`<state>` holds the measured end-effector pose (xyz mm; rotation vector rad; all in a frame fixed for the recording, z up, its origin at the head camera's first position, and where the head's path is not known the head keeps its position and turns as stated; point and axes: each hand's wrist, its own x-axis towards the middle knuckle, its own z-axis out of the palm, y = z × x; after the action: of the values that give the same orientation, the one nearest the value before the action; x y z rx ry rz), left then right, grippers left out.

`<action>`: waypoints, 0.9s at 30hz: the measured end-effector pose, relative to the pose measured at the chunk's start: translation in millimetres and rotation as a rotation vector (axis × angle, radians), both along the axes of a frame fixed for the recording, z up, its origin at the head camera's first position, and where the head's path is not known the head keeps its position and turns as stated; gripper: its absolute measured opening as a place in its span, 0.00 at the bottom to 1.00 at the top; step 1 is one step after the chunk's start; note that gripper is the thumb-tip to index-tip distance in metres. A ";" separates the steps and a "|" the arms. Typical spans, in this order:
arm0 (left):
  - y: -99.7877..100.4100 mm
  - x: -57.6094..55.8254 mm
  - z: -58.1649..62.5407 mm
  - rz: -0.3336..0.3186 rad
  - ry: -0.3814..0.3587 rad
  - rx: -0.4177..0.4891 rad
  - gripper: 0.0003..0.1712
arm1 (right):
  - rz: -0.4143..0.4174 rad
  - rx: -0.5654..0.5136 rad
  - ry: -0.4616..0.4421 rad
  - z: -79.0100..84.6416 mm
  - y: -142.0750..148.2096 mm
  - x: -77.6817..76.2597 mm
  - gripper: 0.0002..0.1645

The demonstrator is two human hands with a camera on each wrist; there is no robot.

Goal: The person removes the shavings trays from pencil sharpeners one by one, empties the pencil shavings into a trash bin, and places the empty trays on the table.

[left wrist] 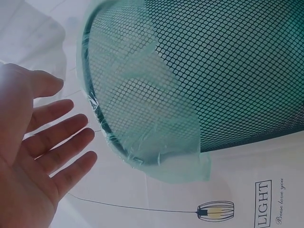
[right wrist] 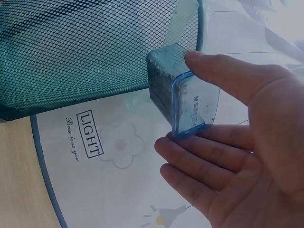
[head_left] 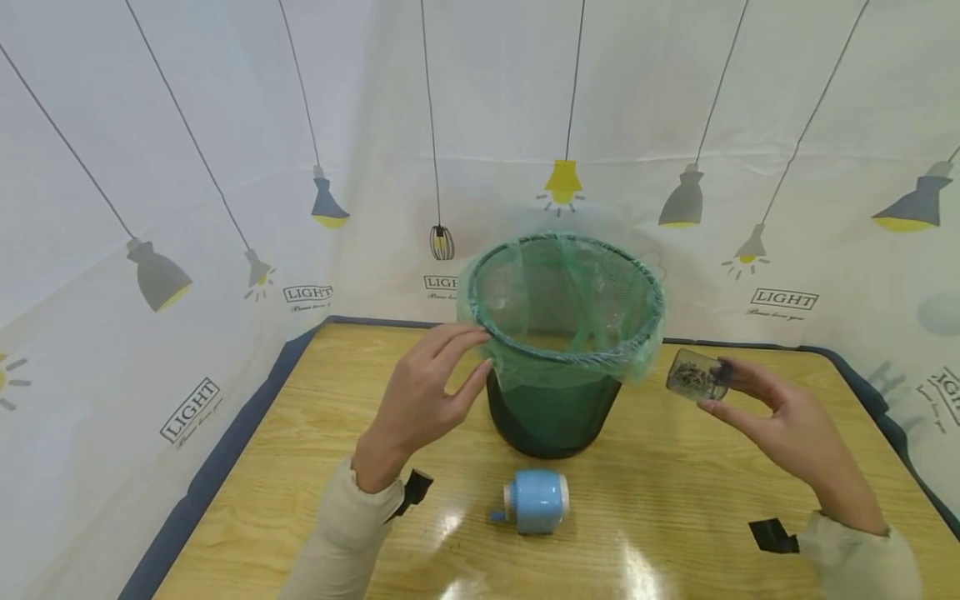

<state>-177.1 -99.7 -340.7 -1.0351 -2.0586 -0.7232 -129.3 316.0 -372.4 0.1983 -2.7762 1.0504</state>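
Note:
A green mesh waste bin (head_left: pixel 551 417) stands on the table with a thin green bag (head_left: pixel 600 367) folded over its rim. My left hand (head_left: pixel 423 396) is beside the rim at the bin's left; in the left wrist view its fingers (left wrist: pixel 71 142) are spread and hold nothing. To the right of the bin, my right hand (head_left: pixel 798 429) pinches a clear shavings drawer (head_left: pixel 692 377) between thumb and fingers. Dark pencil shavings lie inside the drawer (right wrist: pixel 164 80), which is tilted. A blue pencil sharpener (head_left: pixel 538 502) lies in front of the bin, its crank pointing left.
The wooden table (head_left: pixel 300 467) has a dark blue edge strip (head_left: pixel 225 467). White cloth (head_left: pixel 495 100) printed with lamps hangs around its back and sides, close behind the bin. Black straps show at both wrists.

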 end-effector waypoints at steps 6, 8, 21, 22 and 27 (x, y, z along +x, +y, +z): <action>6.6 -3.0 1.5 -0.051 0.044 0.008 0.16 | -0.025 0.008 -0.004 6.2 2.9 -1.4 0.43; 8.8 -4.1 2.2 -0.057 0.047 0.006 0.16 | -0.029 0.012 -0.005 7.6 3.5 -1.6 0.44; 16.4 -6.8 -0.2 -0.065 0.019 -0.051 0.18 | -0.039 0.011 -0.004 16.2 6.2 -3.8 0.44; 16.8 -6.7 -0.3 -0.067 0.018 -0.051 0.18 | -0.040 0.012 0.000 17.2 6.5 -4.1 0.44; 18.4 -7.0 -1.7 -0.066 0.030 -0.063 0.17 | -0.040 0.000 -0.005 23.4 7.1 -4.6 0.45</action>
<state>-184.1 -81.3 -342.4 -1.1469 -2.0413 -0.6763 -133.9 323.1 -349.0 0.1399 -2.7721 1.0434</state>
